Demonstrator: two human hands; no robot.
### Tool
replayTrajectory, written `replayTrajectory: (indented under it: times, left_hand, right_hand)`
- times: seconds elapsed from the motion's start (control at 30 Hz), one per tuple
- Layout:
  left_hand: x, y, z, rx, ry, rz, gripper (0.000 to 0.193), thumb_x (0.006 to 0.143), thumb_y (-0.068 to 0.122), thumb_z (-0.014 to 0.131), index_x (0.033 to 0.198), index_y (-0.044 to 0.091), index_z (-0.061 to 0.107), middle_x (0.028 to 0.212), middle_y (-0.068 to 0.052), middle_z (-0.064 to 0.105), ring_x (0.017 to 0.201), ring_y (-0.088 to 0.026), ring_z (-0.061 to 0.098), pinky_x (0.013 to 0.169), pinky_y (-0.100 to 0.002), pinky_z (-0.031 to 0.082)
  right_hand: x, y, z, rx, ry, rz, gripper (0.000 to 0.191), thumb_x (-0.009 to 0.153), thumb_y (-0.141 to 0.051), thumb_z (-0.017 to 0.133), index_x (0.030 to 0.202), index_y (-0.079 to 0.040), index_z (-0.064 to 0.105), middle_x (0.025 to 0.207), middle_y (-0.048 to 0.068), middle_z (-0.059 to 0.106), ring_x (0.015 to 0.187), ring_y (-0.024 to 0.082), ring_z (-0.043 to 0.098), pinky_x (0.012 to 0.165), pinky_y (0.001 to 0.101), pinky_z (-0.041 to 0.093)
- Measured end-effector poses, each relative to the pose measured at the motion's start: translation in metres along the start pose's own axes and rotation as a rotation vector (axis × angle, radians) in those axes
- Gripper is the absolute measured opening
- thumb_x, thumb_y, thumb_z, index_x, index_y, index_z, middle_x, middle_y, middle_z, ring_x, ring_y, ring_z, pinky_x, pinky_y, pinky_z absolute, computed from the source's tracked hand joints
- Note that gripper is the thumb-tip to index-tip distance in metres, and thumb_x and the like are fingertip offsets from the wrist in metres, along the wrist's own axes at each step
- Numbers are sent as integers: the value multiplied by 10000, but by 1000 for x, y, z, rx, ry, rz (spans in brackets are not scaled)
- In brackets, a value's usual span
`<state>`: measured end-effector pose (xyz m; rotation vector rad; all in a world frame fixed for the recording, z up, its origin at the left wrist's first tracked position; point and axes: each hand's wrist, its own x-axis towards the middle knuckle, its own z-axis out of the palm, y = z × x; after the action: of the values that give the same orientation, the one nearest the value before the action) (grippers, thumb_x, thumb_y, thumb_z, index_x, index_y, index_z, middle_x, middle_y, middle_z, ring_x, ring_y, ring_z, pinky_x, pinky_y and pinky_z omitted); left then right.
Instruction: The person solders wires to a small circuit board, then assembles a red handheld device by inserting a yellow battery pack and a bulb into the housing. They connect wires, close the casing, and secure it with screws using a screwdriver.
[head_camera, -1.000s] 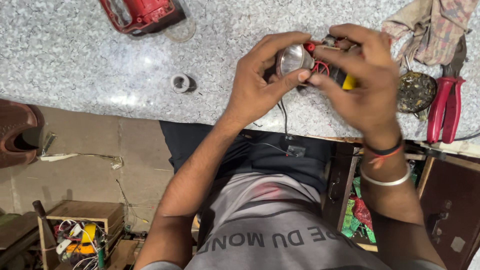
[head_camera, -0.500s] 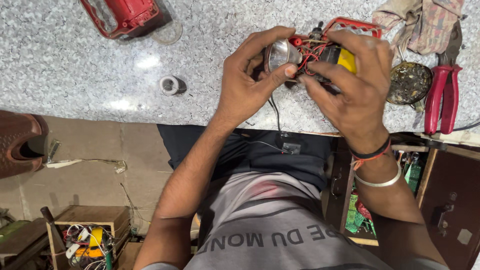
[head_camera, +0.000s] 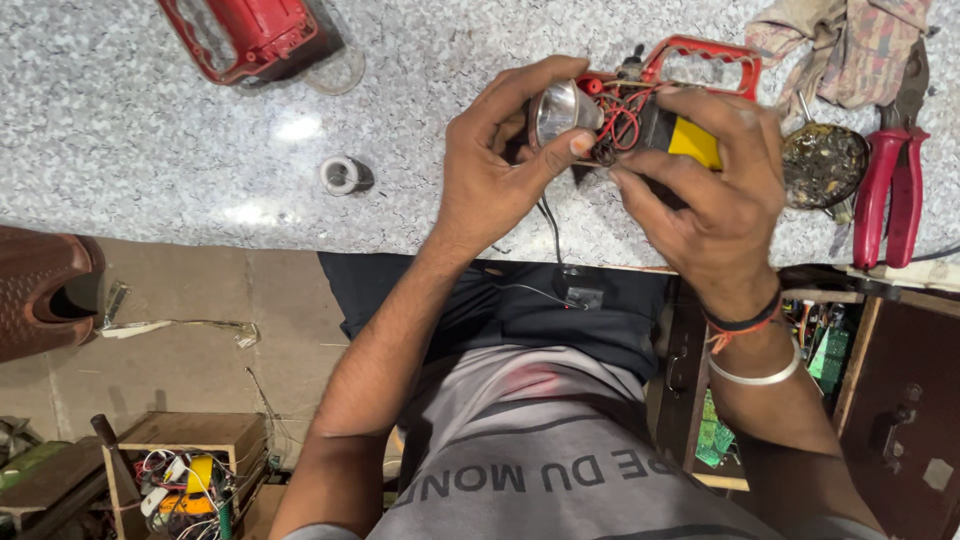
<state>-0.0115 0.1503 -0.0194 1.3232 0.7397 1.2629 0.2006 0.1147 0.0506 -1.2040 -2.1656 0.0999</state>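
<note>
Left hand curls around the silver reflector of an opened red hand lamp, thumb and fingers closed on its rim, while the right hand closes over the lamp's yellow battery block from the near side, fingers pressed onto it. Between the two hands sits a tangle of red wires, and a thin black lead drops from the lamp over the near edge of the bench.

Doing this well seems to call for keeping the reflector steady and the wires slack, so no soldered joint is strained; a firm but gentle hold looks right. The lamp is held just above the bench, toward its right part. Red-handled pliers and a round dish lie just right of the right hand, a rag beyond them. Open room lies to the left, where only a small white ring and a red casing half sit well apart.
</note>
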Motion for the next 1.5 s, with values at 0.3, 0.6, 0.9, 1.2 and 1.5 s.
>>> replayTrajectory:
  times: [0.3,0.6,0.9,1.2,1.5]
  left_hand:
    - [-1,-1,2,35,16,-31,499,1008,187,810,1438,49,597,1319,-63,651,1031,-69,694,789,-180,605]
    - [0,-4,0,-21,-1,-13,476,1043,172,814,1435,37,580,1314,-63,630,1112,-76,689,884,-187,615]
    - [-1,3,1,8,11,-33,536,1009,192,816,1470,44,586,1312,-65,629,1094,-77,704,867,-186,630]
    - [5,2,3,25,-3,-44,539,1020,198,809,1485,61,574,1342,-77,629,1144,-101,709,867,-199,648]
    - [-1,5,2,45,-3,-84,671,1022,189,788,1577,68,432,1408,-142,674,1134,-143,763,905,-258,695]
  right_hand:
    - [9,4,-1,-3,-45,-29,198,881,-116,949,1008,-91,800,1314,83,648,1122,282,518,974,427,413]
    - [30,2,-2,-70,-142,-5,190,826,-110,931,962,-108,798,1164,60,605,1098,284,482,937,398,413]
    - [25,-3,-13,105,-92,107,385,878,-160,961,1165,-35,737,1268,85,610,1179,261,549,964,385,456]
    - [13,-6,-1,-122,-30,2,235,907,-38,856,1129,-33,780,1408,156,592,1211,342,546,1043,443,430]
    - [31,8,-15,113,-7,187,216,1038,-181,818,1205,-53,774,1378,147,673,1204,282,587,984,385,445]
